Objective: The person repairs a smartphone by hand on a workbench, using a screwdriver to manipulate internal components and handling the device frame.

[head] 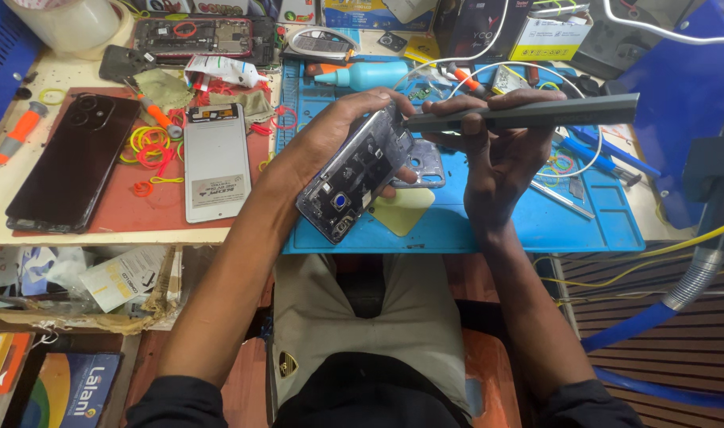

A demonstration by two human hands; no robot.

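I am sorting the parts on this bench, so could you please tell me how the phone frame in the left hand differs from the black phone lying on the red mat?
The phone frame is held tilted above the blue mat by the left hand; the black phone lies flat, untouched. The frame is silvery grey and stripped open, its inner parts showing; the black phone is closed, its glossy back and camera rings up. Both are slim rectangles.

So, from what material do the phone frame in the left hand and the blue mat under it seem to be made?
The phone frame looks like silvery metal or metal-coloured plastic: it shines grey along its edges, so I cannot say which. The blue mat looks like matte rubber or silicone: dull surface, moulded compartments, no glare.
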